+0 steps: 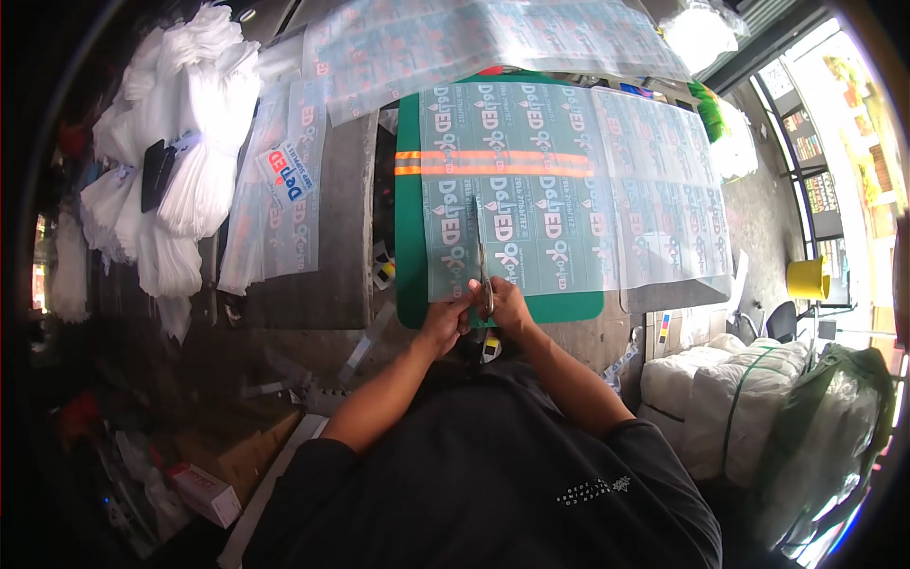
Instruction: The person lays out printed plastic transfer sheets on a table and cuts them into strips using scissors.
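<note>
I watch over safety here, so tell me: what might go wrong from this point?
The left hand is close to the scissors; a slip might nick it. The scissors point towards the orange strip, so overshooting could cut that. Prints flank them, so drifting sideways might spoil one.

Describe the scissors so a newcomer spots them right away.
Find the green board under the clear printed sheet. At the board's near edge is the person's right hand, gripping the scissors, blades pointing away. Slim, plain metal sets them apart from the sheet's repeated lettering.
</note>
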A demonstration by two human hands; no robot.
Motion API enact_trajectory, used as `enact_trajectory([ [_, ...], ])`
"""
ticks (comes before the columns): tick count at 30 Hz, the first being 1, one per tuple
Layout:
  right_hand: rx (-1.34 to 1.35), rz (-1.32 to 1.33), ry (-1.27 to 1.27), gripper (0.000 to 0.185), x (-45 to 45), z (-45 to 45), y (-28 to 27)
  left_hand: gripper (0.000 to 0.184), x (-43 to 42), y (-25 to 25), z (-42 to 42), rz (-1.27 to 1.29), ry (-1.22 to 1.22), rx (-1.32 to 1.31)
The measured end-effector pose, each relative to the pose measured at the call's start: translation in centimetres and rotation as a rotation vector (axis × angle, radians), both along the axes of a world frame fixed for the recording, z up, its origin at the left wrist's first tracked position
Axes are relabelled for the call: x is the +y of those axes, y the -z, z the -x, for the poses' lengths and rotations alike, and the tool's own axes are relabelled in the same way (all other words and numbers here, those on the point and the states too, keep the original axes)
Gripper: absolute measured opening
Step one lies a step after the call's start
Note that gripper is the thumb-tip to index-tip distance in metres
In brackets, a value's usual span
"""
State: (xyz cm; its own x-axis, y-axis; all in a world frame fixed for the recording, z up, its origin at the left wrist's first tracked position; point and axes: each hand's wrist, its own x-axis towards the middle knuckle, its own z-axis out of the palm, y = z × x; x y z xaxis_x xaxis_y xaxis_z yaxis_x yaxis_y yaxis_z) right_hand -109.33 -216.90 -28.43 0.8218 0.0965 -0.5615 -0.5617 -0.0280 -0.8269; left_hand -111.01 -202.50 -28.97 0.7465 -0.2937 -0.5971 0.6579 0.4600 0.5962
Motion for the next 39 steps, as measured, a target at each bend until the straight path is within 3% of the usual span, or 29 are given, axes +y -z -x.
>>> enact_trajectory([
  [11,-0.005,-0.030,-0.061,0.055,-0.6,-1.9,0.1,0.011,0.3,0.0,-0.1,0.024,0.025,-0.034],
  [16,-0.063,0.171,-0.175,0.062,-1.0,-2.0,0.8,0.011,0.1,0.4,0.0,-0.014,0.016,-0.018],
  [20,-0.068,0.157,-0.134,0.065,-1.1,-1.8,1.1,0.011,0.9,3.2,1.5,0.049,0.022,-0.042],
  [23,-0.020,0.129,-0.156,0.067,-1.3,-2.2,0.5,0.010,0.0,-0.5,2.3,-0.015,-0.077,-0.012],
  [26,-0.010,0.078,-0.143,0.067,-1.2,-1.5,1.3,0.013,0.6,0.8,3.2,-0.004,-0.022,-0.015],
  [28,-0.058,0.272,-0.210,0.067,-1.5,-1.2,1.3,0.014,0.3,0.7,3.0,-0.027,-0.028,-0.024],
  [31,-0.042,0.286,-0.228,0.066,-1.3,-1.6,0.1,0.016,0.3,0.4,3.3,-0.071,-0.033,-0.023],
  [39,-0.021,0.147,-0.163,0.063,-0.8,-4.0,0.5,0.017,0.0,-1.2,3.9,-0.064,-0.095,-0.008],
])
